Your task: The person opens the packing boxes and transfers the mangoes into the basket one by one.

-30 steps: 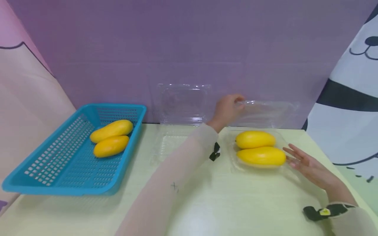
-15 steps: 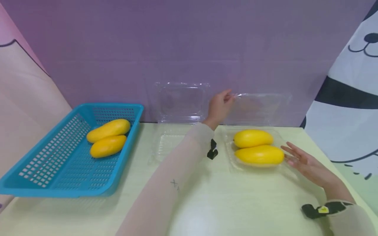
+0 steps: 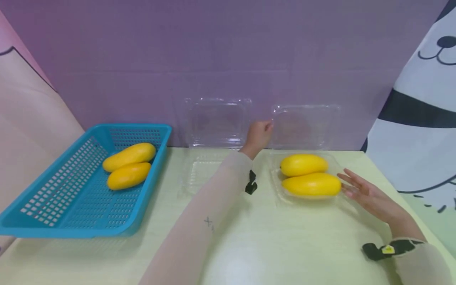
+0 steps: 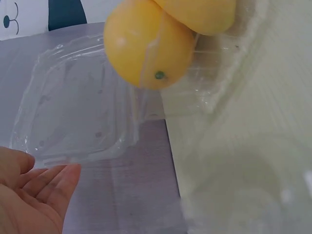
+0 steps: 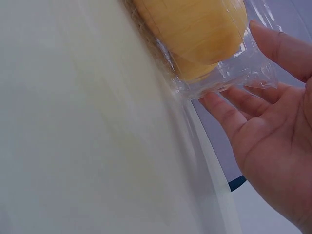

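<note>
Two smooth yellow oblong fruits (image 3: 311, 184) lie side by side in a clear plastic clamshell box (image 3: 281, 198) on the right of the table. Its hinged lid (image 3: 306, 128) stands raised against the wall. My left hand (image 3: 259, 136) is at the lid's left edge; in the left wrist view its thumb and straight fingers (image 4: 63, 187) stand apart beside the rim. My right hand (image 3: 370, 198) is by the box's right end, and in the right wrist view its extended fingers (image 5: 224, 109) touch the clear wall. The kind of fruit is unclear.
On the left stands a blue perforated basket (image 3: 142, 215) with two more yellow fruits (image 3: 129, 176). Between it and my left arm, a second clear clamshell box (image 3: 199, 174) lies with its lid (image 3: 219, 122) up against the purple wall (image 3: 228, 47).
The raised lid has tipped back upright against the wall. My left hand has shifted left from its top edge and dropped lower at its left side. The right hand stays at the box's end.
</note>
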Available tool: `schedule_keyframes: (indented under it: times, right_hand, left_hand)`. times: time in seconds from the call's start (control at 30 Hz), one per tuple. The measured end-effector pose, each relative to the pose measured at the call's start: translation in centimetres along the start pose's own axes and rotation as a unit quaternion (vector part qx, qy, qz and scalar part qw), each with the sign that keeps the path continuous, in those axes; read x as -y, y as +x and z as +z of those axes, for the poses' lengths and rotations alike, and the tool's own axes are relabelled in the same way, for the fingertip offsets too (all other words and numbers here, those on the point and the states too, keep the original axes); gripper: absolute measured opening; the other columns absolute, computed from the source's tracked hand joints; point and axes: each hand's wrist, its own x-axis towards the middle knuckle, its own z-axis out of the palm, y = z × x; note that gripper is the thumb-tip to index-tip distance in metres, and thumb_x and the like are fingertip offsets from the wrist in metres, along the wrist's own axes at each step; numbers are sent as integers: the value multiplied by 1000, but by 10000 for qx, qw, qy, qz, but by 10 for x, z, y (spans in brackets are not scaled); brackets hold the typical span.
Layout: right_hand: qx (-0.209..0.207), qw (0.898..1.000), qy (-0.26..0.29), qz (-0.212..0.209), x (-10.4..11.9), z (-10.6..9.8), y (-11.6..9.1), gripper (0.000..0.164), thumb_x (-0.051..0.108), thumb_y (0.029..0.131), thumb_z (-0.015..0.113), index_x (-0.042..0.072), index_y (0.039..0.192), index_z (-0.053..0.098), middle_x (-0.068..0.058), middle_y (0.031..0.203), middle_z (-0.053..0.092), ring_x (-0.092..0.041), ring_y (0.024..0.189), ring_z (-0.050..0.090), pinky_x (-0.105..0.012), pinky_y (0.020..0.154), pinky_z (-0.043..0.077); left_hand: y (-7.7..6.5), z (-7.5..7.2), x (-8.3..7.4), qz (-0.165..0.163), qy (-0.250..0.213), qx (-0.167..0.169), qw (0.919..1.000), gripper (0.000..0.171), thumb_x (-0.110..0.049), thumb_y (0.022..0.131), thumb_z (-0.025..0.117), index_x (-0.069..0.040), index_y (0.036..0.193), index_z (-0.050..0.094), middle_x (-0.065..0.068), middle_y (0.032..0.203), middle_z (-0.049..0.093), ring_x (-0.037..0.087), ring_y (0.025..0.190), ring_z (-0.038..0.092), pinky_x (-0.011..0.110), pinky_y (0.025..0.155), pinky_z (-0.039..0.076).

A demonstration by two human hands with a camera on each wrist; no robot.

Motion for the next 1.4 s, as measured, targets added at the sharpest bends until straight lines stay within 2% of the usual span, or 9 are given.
schedule_keyframes:
  times: [0.13, 0.27, 0.67, 0.83, 0.93, 1.03, 1.07, 1.23, 1.4]
  right_hand:
    - [-42, 9999, -41, 103, 0, 0, 0, 66, 3, 100, 37, 11, 151, -4, 2, 158, 13, 14, 117, 42, -7, 90, 37]
    - [-87, 9998, -71, 141, -1, 0, 1, 66, 4, 100, 38, 11, 151, -4, -1, 158, 12, 14, 116, 43, -7, 90, 37]
    - [-91, 9996, -184, 218, -4, -2, 0, 66, 6, 101, 39, 12, 152, -3, 1, 157, 15, 15, 115, 42, -8, 89, 38]
    - [-88, 9995, -218, 200, -5, -4, 0, 66, 6, 100, 39, 12, 152, -2, 1, 157, 16, 15, 115, 42, -8, 89, 38]
    - [-104, 9993, -259, 255, -4, -4, 1, 66, 7, 100, 40, 12, 152, -1, 1, 157, 17, 16, 115, 42, -7, 88, 38]
    - [-132, 9989, -297, 332, -3, -5, 0, 67, 8, 100, 41, 11, 152, -1, -2, 157, 15, 18, 114, 41, -7, 88, 38]
    - [-142, 9987, -315, 362, -2, -5, 0, 67, 8, 100, 41, 11, 152, -1, -2, 157, 15, 18, 114, 40, -7, 88, 38]
    - [-154, 9985, -338, 406, -2, -5, 1, 67, 8, 100, 41, 12, 152, -1, -3, 157, 14, 19, 114, 40, -7, 87, 38]
    - [-110, 9991, -234, 331, -3, -6, 0, 67, 7, 100, 40, 16, 152, -1, 0, 157, 15, 17, 114, 41, -7, 88, 38]
  left_hand:
    - [-3, 0, 9, 25, 151, 312, 9994, 36, -11, 98, 47, -3, 63, 45, 3, 58, 41, 12, 54, 37, 18, 50, 32]
    - [-4, 2, 14, -31, 207, 538, 9983, 38, -11, 98, 46, -12, 61, 37, -3, 57, 37, 8, 52, 35, 17, 47, 31]
    - [-12, 1, 6, 31, 882, 810, 9928, 29, -6, 92, 52, -11, 66, 42, -1, 64, 40, 10, 55, 39, 17, 48, 35]
    - [-10, 0, 0, -13, 1284, 759, 9888, 9, -7, 92, 53, 0, 89, 59, 0, 63, 44, 11, 52, 41, 18, 45, 37]
    - [-10, 0, -6, -9, 1668, 765, 9830, 23, -9, 93, 53, 0, 113, 59, 0, 67, 51, 11, 55, 46, 18, 48, 41]
    - [-12, -1, -14, 75, 1926, 852, 9775, 35, -10, 93, 54, -2, 127, 53, 3, 77, 58, 12, 58, 48, 18, 52, 43]
    - [-13, -1, -17, 147, 2035, 893, 9749, 30, -9, 92, 54, -3, 122, 57, 3, 80, 60, 12, 60, 48, 18, 53, 43]
    - [-19, 3, -30, 529, 2154, 1358, 9656, 32, -11, 91, 56, -6, 123, 56, 2, 85, 63, 11, 61, 50, 18, 55, 45]
    - [-27, 14, -45, 433, 2027, 2092, 9557, 45, -22, 91, 62, -13, 134, 50, -3, 118, 62, 9, 92, 58, 19, 87, 47]
